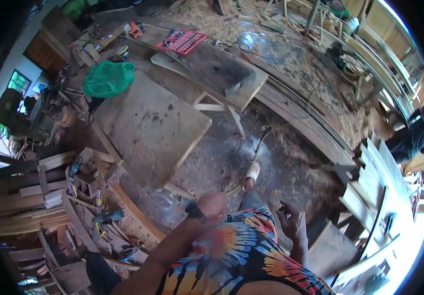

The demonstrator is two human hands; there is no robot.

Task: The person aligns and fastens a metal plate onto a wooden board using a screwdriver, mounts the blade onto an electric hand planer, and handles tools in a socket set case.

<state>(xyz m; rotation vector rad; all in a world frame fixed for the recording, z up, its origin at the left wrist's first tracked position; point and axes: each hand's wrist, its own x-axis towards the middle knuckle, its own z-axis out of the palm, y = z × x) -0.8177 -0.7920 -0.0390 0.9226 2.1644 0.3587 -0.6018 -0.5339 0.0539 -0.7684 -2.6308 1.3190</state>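
Observation:
My left hand point(211, 204), with a dark watch point(195, 211) on its wrist, is in front of my multicoloured shirt point(236, 241). Motion blurs its fingers, and I make out nothing in them. To the right of the shirt, my right hand point(293, 221) hangs over the floor. Its fingers are loosely bent and apart, with no object visible in them. The nearest work surface is a wide wooden board point(148, 128), ahead and to the left of my left hand. A green plastic bag point(108, 78) lies at its far end.
A second wooden table point(217, 69) bears a red socket set case point(182, 42) and an orange tool point(135, 30). Long planks point(295, 113) run along the right. Lumber point(30, 196) and a power tool point(108, 216) are at left. Sawdust and a cable point(261, 140) lie on the floor.

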